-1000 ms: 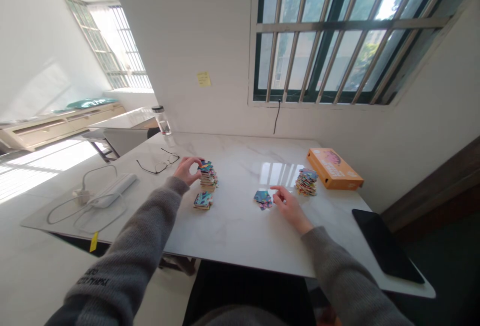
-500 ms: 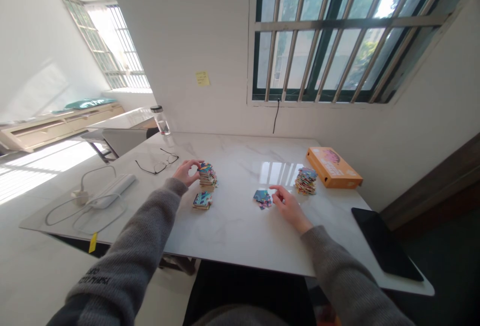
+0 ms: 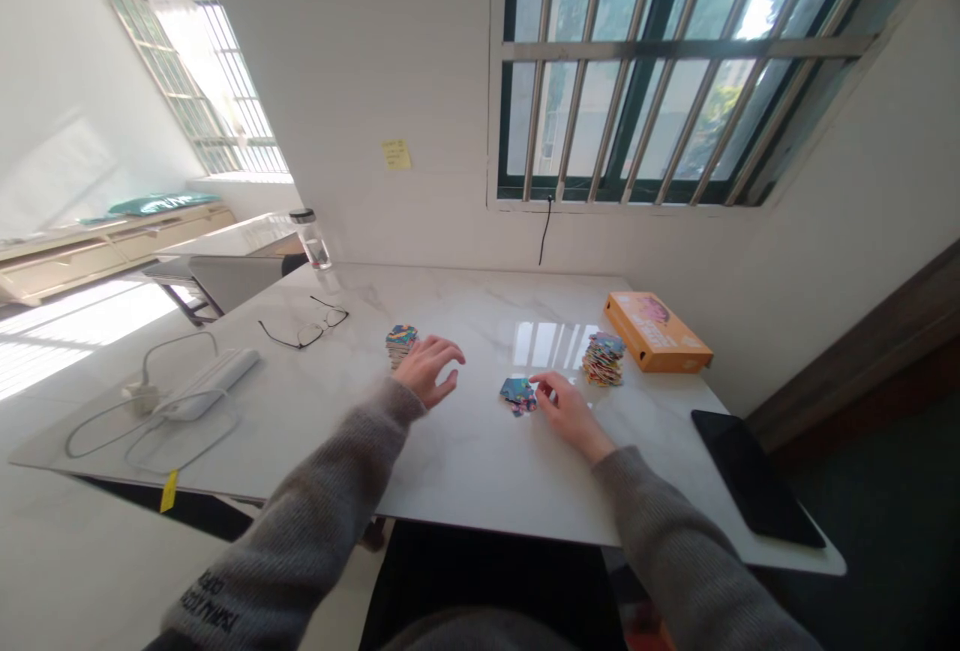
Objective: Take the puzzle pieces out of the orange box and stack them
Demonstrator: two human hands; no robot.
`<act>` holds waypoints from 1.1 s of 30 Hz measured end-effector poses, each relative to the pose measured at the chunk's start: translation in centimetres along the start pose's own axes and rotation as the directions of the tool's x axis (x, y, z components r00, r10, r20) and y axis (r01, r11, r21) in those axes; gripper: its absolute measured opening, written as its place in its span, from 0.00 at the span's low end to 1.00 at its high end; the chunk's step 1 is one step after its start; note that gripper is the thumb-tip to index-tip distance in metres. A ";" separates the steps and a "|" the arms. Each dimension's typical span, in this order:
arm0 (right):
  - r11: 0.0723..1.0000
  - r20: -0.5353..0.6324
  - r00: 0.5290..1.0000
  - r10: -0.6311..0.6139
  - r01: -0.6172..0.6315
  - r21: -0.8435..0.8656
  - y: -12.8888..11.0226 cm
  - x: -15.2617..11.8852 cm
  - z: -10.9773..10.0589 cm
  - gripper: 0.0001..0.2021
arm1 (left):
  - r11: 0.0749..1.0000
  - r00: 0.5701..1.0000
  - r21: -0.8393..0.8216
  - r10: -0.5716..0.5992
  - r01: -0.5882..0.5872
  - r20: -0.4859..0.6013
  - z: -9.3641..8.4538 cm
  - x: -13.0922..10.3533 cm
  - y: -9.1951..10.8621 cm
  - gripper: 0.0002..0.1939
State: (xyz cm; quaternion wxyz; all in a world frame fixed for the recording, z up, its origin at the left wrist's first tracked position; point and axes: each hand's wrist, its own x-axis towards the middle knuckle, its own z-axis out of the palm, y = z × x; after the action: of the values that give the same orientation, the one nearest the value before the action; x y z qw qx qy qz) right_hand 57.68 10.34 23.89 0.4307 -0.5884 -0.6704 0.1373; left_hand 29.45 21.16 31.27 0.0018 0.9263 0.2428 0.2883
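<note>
My left hand (image 3: 431, 369) is over the table with its fingers spread and nothing visible in them. Just behind it to the left stands a tall stack of colourful puzzle pieces (image 3: 401, 339), its lower part covered by the hand. The smaller stack nearer me is hidden by my left hand and sleeve. My right hand (image 3: 566, 406) is low over the table, fingers loosely bent and apart. Its fingertips reach the right edge of a small cluster of blue and pink puzzle pieces (image 3: 517, 393); whether they touch is unclear. Farther right is another uneven stack of puzzle pieces (image 3: 603, 361).
An orange box (image 3: 658, 333) lies at the back right, a black tablet (image 3: 754, 476) along the right edge. Eyeglasses (image 3: 307, 331), a white power strip (image 3: 214, 386) with its cable, and a clear bottle (image 3: 313, 243) are on the left. A wall with a barred window borders the back.
My left hand has left the tall stack and moved right towards the middle, its fingers spreading. My right hand has shifted slightly closer to the small cluster. The view has turned slightly.
</note>
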 end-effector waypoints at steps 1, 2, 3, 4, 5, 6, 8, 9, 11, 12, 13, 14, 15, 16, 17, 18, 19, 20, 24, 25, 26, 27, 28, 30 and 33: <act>1.000 0.005 1.000 -0.002 0.002 -0.002 0.0 0.0 0.0 0.11 | 1.000 0.999 -0.030 0.005 -0.004 0.036 1.1 0.2 1.0 0.09; 1.000 0.008 1.000 -0.001 0.001 -0.004 -0.1 0.0 0.0 0.11 | 0.998 0.997 -0.063 0.005 -0.001 0.072 2.2 0.3 1.9 0.09; 1.000 0.012 1.000 0.001 -0.001 -0.005 -0.1 0.0 0.0 0.11 | 0.996 0.995 -0.092 -0.004 0.013 0.098 3.4 0.4 2.6 0.09; 1.000 0.014 1.000 0.002 -0.002 -0.007 -0.1 0.0 0.0 0.11 | 0.992 0.993 -0.119 -0.017 0.030 0.115 4.6 0.6 3.2 0.10; 1.000 0.016 1.000 0.003 -0.003 -0.009 -0.1 -0.1 0.0 0.11 | 0.988 0.992 -0.143 -0.031 0.049 0.125 5.8 0.7 3.7 0.10; 1.000 0.018 1.000 0.004 -0.003 -0.011 -0.1 -0.1 0.0 0.11 | 0.984 0.990 -0.162 -0.047 0.069 0.133 6.9 0.9 4.1 0.10; 1.000 0.024 1.000 0.003 -0.003 -0.013 0.0 -0.1 0.0 0.11 | 0.977 0.987 -0.187 -0.074 0.100 0.145 8.6 1.3 4.6 0.12; 1.000 0.027 1.000 0.004 -0.003 -0.013 0.0 -0.1 0.0 0.11 | 0.975 0.985 -0.194 -0.082 0.111 0.150 9.2 1.4 4.7 0.12; 1.000 0.034 0.999 0.005 -0.004 -0.010 0.0 -0.1 0.0 0.10 | 0.971 0.984 -0.205 -0.090 0.121 0.156 10.1 1.7 4.8 0.14; 1.000 0.037 0.999 0.005 -0.004 -0.010 0.0 -0.1 0.0 0.10 | 0.970 0.983 -0.209 -0.092 0.124 0.156 10.4 1.8 4.8 0.14; 1.000 0.039 0.999 0.004 -0.003 -0.011 -0.1 -0.1 0.0 0.10 | 0.969 0.984 -0.214 -0.094 0.126 0.154 10.6 1.8 4.8 0.14; 1.000 0.042 0.999 0.002 -0.001 -0.013 -0.1 0.0 0.0 0.10 | 0.968 0.984 -0.219 -0.094 0.125 0.150 10.8 1.8 4.8 0.13; 1.000 0.044 0.999 -0.001 0.001 -0.016 -0.1 0.0 0.0 0.10 | 0.967 0.985 -0.224 -0.091 0.122 0.145 10.9 1.7 4.8 0.13; 1.000 0.047 0.999 -0.003 0.004 -0.020 -0.2 0.0 0.0 0.10 | 0.966 0.987 -0.230 -0.085 0.116 0.139 11.1 1.7 4.7 0.12; 1.000 0.049 0.999 -0.003 0.004 -0.024 -0.2 -0.1 0.0 0.10 | 0.965 0.988 -0.237 -0.079 0.109 0.132 11.2 1.6 4.7 0.12; 1.000 0.051 0.999 -0.003 0.004 -0.026 -0.3 -0.1 0.0 0.10 | 0.964 0.989 -0.246 -0.073 0.102 0.125 11.3 1.5 4.6 0.11; 1.000 0.052 0.999 -0.001 0.002 -0.026 -0.3 -0.1 0.0 0.10 | 0.961 0.990 -0.259 -0.072 0.100 0.118 11.4 1.5 4.6 0.11; 1.000 0.052 0.999 0.003 -0.001 -0.026 -0.3 -0.1 0.0 0.10 | 0.956 0.991 -0.274 -0.075 0.102 0.110 11.4 1.4 4.5 0.12; 1.000 0.047 0.999 0.018 -0.017 -0.009 -0.2 -0.1 0.0 0.11 | 0.927 0.994 -0.358 -0.101 0.113 0.052 11.5 1.4 4.4 0.14; 1.000 0.040 0.999 0.028 -0.028 0.002 -0.2 -0.1 0.0 0.12 | 0.920 0.994 -0.378 -0.105 0.106 0.023 11.5 1.4 4.4 0.14; 0.999 0.034 0.999 0.041 -0.042 0.019 -0.2 -0.1 0.0 0.12 | 0.914 0.994 -0.394 -0.109 0.097 -0.009 11.4 1.3 4.4 0.14; 0.997 0.031 0.998 0.057 -0.058 0.042 -0.3 -0.1 0.0 0.13 | 0.909 0.993 -0.407 -0.114 0.087 -0.041 11.3 1.3 4.5 0.14; 0.995 0.034 0.997 0.071 -0.073 0.072 -0.4 -0.1 0.0 0.14 | 0.905 0.991 -0.418 -0.118 0.078 -0.070 11.2 1.3 4.6 0.15; 0.984 0.060 0.994 0.093 -0.101 0.147 -0.7 0.0 0.0 0.16 | 0.897 0.986 -0.437 -0.124 0.065 -0.108 11.2 1.1 4.9 0.15; 0.954 0.097 0.988 0.118 -0.140 0.266 -1.1 0.1 -0.1 0.18 | 0.879 0.985 -0.473 -0.126 0.057 -0.115 11.5 1.0 5.4 0.16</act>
State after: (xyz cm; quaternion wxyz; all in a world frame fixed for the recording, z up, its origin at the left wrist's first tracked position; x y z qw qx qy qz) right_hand 56.98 10.14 24.76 0.4703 -0.5605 -0.6219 0.2792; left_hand 38.68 18.44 23.01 0.2213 0.8630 0.2092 0.4031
